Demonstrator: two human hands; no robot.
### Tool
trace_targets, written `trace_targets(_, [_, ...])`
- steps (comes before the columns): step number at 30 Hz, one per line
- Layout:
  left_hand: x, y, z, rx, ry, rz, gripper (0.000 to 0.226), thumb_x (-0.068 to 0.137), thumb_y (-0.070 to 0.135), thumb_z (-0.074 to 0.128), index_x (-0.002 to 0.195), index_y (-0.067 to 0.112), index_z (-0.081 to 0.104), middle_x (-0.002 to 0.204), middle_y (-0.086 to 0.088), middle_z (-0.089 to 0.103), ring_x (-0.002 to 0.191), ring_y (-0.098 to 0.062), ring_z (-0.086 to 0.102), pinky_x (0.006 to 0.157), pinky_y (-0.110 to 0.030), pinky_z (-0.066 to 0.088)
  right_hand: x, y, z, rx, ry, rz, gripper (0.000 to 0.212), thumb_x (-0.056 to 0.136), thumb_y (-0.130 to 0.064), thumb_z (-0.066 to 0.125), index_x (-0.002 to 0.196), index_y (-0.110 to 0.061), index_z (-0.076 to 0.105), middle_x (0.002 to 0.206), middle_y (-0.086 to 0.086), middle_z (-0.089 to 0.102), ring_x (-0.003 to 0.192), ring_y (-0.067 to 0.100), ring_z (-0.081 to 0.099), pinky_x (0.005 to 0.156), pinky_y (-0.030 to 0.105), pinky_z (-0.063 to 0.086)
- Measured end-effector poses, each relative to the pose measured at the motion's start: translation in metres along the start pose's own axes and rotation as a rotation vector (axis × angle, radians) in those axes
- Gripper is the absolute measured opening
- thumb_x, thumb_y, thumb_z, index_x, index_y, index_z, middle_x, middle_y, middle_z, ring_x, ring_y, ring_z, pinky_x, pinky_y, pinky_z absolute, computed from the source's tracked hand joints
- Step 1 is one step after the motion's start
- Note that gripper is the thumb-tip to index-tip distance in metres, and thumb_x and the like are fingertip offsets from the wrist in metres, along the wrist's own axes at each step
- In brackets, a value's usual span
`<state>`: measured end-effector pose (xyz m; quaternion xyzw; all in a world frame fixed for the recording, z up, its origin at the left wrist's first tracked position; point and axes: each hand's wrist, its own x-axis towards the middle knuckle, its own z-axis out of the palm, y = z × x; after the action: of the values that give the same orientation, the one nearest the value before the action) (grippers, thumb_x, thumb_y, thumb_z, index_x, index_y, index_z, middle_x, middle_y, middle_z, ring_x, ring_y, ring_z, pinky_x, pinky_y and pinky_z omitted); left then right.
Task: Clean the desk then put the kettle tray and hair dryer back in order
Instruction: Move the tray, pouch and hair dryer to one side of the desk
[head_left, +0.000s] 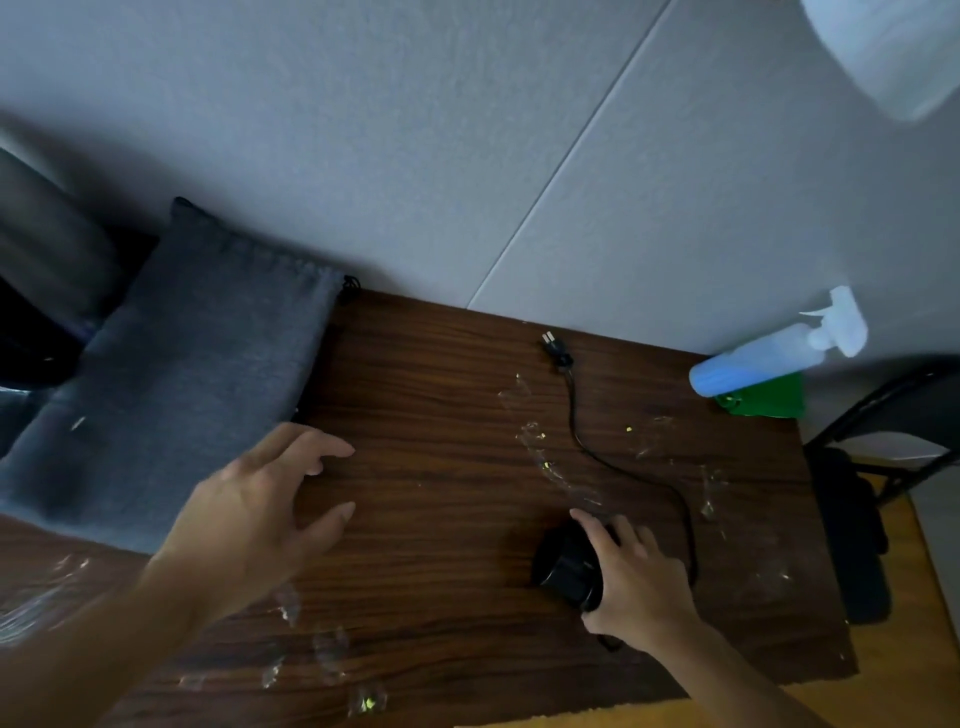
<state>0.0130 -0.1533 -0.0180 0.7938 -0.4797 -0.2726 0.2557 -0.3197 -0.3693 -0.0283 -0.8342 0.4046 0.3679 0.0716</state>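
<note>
Well, the black hair dryer (563, 564) lies on the near right part of the dark wood bench (426, 374), and the right hand (631, 569) is clamped over its body, fingers curled round it. Its black cord (574, 415) snakes away across the bench to the plug (551, 345), which lies near the far edge. The left hand (260, 512) is apart from it, fingers spread and holding nothing, just beside the edge of a grey fabric bag (182, 374) that covers the left end of the bench; whether the fingertips touch the wood I cannot tell. Clear glistening smears (535, 441) with a few yellowish specks are scattered over the surface, around the cord and along the near edge. At the far right corner a pale blue spray bottle (753, 358) sits on a green cloth (769, 400). Behind runs a grey textured wall (363, 130) with a panel seam, and a black chair (852, 530) stands at the right end
</note>
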Motion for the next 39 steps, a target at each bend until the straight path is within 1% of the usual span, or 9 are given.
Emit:
trace_targets(4, [0.007, 0.035, 0.023, -0.266, -0.211, -0.158, 0.055, 0.073, 0.065, 0.067, 0.123, 0.051, 0.046, 0.109, 0.028, 0.055, 0.099, 0.008, 0.058, 0.084, -0.026, 0.056, -0.023, -0.018, -0.040, 0.035, 0.148, 0.023, 0.112, 0.067, -0.063, 0.071, 0.152, -0.047, 0.001, 0.139, -0.007, 0.037, 0.125, 0.021, 0.043, 0.079, 0.036, 0.058])
trace_targets(9, [0.015, 0.081, 0.067, -1.006, -0.483, -0.605, 0.101, 0.044, 0.071, 0.086, 0.132, 0.042, 0.047, 0.124, 0.014, 0.061, 0.112, -0.008, 0.062, 0.093, -0.039, 0.057, -0.031, -0.067, -0.092, 0.217, 0.184, 0.025, 0.117, 0.062, -0.069, 0.073, 0.151, -0.045, 0.002, 0.139, -0.002, 0.039, 0.126, 0.025, 0.046, 0.086, 0.043, 0.053])
trace_targets(14, [0.023, 0.109, 0.085, -1.574, -0.337, -0.741, 0.058, 0.071, 0.030, 0.089, 0.124, 0.025, 0.067, 0.120, -0.009, 0.073, 0.111, -0.031, 0.069, 0.101, -0.054, 0.051, -0.026, -0.106, -0.107, 0.423, -0.001, -0.145, 0.131, 0.063, -0.060, 0.079, 0.152, -0.048, -0.017, 0.152, 0.002, 0.032, 0.135, 0.027, 0.041, 0.101, 0.044, 0.047])
trace_targets(16, [0.025, 0.099, 0.082, -1.627, -0.243, -0.761, 0.054, 0.069, 0.025, 0.089, 0.119, 0.019, 0.070, 0.118, -0.016, 0.072, 0.109, -0.035, 0.069, 0.100, -0.054, 0.051, -0.030, -0.096, -0.115, 0.557, -0.158, -0.230, 0.129, 0.066, -0.058, 0.081, 0.153, -0.052, -0.016, 0.158, -0.010, 0.026, 0.140, 0.019, 0.039, 0.106, 0.041, 0.045])
trace_targets(19, [0.022, 0.077, 0.078, -1.651, -0.288, -0.681, 0.064, 0.068, 0.032, 0.085, 0.127, 0.017, 0.066, 0.129, -0.018, 0.067, 0.118, -0.038, 0.064, 0.106, -0.058, 0.045, -0.026, -0.060, -0.128, 1.028, -0.133, -0.135, 0.088, 0.076, -0.060, 0.075, 0.151, -0.049, 0.030, 0.141, -0.023, 0.049, 0.112, 0.004, 0.065, 0.086, 0.035, 0.060])
trace_targets(22, [0.020, 0.062, 0.074, -1.631, -0.328, -0.650, 0.087, 0.062, 0.040, 0.089, 0.138, 0.015, 0.055, 0.135, -0.018, 0.062, 0.124, -0.039, 0.060, 0.108, -0.062, 0.042, 0.015, -0.026, -0.102, 0.841, 0.051, 0.184, 0.052, 0.084, -0.067, 0.061, 0.121, -0.030, 0.063, 0.109, -0.010, 0.071, 0.083, 0.010, 0.073, 0.081, 0.042, 0.062])
trace_targets(27, [0.018, 0.057, 0.060, -1.602, -0.304, -0.647, 0.091, 0.058, 0.044, 0.090, 0.138, 0.019, 0.055, 0.134, -0.016, 0.064, 0.122, -0.038, 0.062, 0.102, -0.061, 0.048, 0.067, -0.041, -0.031, 0.473, -0.197, 0.333, 0.049, 0.074, -0.070, 0.065, 0.085, -0.022, 0.069, 0.088, -0.002, 0.073, 0.088, 0.021, 0.072, 0.082, 0.038, 0.057])
trace_targets(35, [0.015, 0.044, 0.039, -1.505, -0.195, -0.707, 0.080, 0.058, 0.039, 0.084, 0.131, 0.019, 0.061, 0.124, -0.013, 0.070, 0.114, -0.033, 0.068, 0.090, -0.052, 0.057, 0.087, -0.047, -0.013, 0.456, 0.115, 0.183, 0.026, 0.092, -0.050, 0.063, 0.106, -0.030, 0.073, 0.101, -0.002, 0.073, 0.103, 0.025, 0.067, 0.080, 0.035, 0.055])
trace_targets(39, [0.010, 0.033, 0.025, -1.510, -0.159, -0.673, 0.075, 0.053, 0.039, 0.083, 0.124, 0.021, 0.064, 0.117, -0.010, 0.074, 0.105, -0.029, 0.072, 0.077, -0.045, 0.061, 0.064, -0.040, -0.052, 0.771, 0.234, 0.069, 0.017, 0.093, -0.032, 0.069, 0.083, -0.020, 0.075, 0.067, -0.007, 0.071, 0.060, 0.011, 0.072, 0.056, 0.022, 0.053])
